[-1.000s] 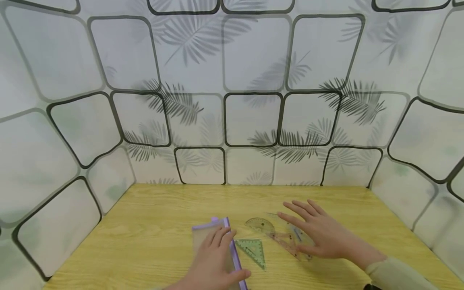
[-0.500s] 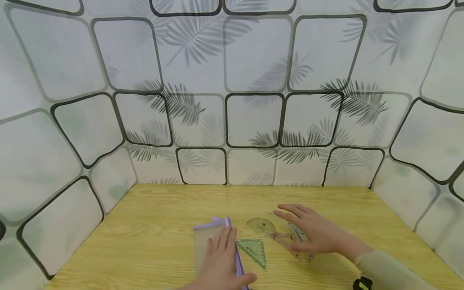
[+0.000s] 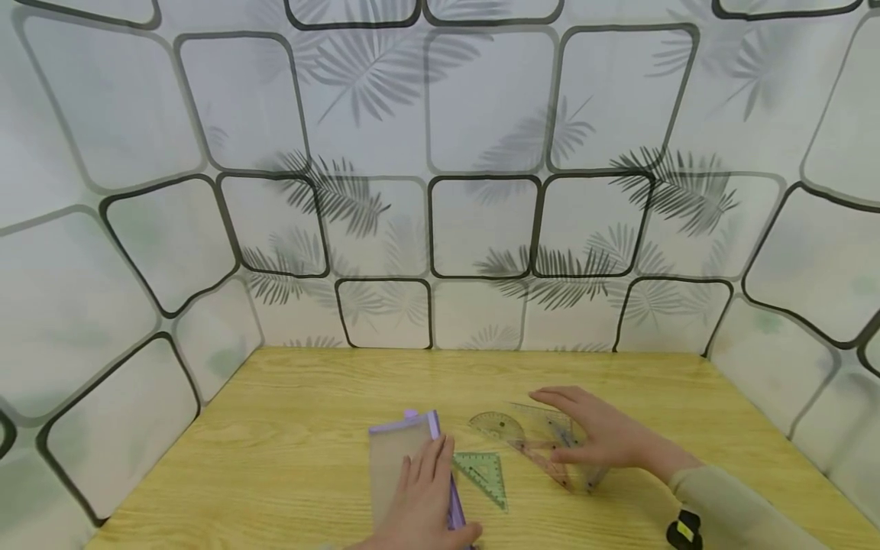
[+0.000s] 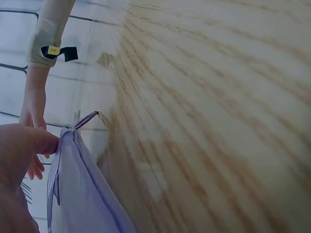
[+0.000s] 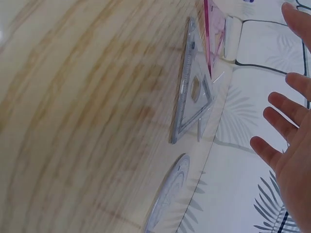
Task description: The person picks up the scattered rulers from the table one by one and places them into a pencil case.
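My left hand [image 3: 421, 489] rests on a zip pouch [image 3: 395, 458] with purple edging, fingers straight along its right edge. In the left wrist view, its thumb [image 4: 44, 141] lies at the pouch's corner, close to a small loop [image 4: 87, 119]. My right hand [image 3: 605, 431] hovers with fingers extended over a group of see-through drawing pieces, partly hiding them. Under and beside it are a clear set square [image 5: 197, 92], a pink set square [image 3: 550, 464] and a protractor [image 3: 495, 425]. Between the pouch and that group lies a green set square [image 3: 486, 475].
The pieces lie on a light wood table [image 3: 309, 428]. Patterned cloth [image 3: 481, 229] with rounded squares and leaves hangs round its back and sides. A dark band with a yellow patch [image 3: 685, 528] is on the right sleeve.
My right hand has dropped lower and its fingers have drawn in over the clear pieces. My left hand has shifted slightly rightward on the pouch, its fingers now closer together.
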Action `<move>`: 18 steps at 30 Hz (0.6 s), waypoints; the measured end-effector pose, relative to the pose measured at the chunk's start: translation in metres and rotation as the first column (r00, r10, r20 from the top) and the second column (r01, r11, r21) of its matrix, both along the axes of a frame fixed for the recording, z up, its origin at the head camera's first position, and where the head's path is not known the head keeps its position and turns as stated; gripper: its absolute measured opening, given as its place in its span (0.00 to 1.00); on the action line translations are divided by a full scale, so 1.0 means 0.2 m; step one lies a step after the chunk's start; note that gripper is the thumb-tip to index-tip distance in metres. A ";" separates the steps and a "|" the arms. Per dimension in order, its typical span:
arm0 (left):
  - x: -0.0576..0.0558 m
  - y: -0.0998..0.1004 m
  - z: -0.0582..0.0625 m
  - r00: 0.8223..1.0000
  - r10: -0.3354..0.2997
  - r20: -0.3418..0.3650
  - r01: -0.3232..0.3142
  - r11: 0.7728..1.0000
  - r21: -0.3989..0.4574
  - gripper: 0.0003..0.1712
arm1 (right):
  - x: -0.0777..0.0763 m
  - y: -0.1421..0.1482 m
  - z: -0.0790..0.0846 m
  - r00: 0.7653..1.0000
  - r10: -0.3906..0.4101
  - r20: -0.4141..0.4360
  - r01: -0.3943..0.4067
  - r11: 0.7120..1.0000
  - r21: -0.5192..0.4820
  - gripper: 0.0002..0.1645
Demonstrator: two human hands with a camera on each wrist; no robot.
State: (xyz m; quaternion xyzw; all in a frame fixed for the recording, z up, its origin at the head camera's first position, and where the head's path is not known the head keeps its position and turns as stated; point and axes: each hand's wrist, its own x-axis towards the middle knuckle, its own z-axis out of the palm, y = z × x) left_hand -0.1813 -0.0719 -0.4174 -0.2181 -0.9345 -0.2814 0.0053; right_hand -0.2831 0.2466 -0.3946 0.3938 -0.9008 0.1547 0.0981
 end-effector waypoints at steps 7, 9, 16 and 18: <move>0.00 -0.02 0.00 0.999 -0.023 0.031 0.023 1.000 -0.008 0.65 | 0.00 0.01 -0.01 1.000 -0.001 -0.020 0.001 1.000 0.013 0.48; 0.00 -0.04 0.00 0.999 -0.029 0.040 0.029 1.000 -0.007 0.65 | 0.00 0.01 -0.01 1.000 -0.004 -0.028 0.004 1.000 0.017 0.48; 0.00 -0.09 -0.02 1.000 -0.024 0.002 0.024 0.999 -0.047 0.65 | -0.01 0.03 -0.01 0.999 -0.028 -0.036 0.029 0.999 0.022 0.46; 0.01 -0.10 -0.01 1.000 -0.012 -0.011 0.012 0.998 -0.057 0.66 | -0.01 0.04 -0.02 0.999 -0.025 -0.046 0.026 0.999 0.021 0.46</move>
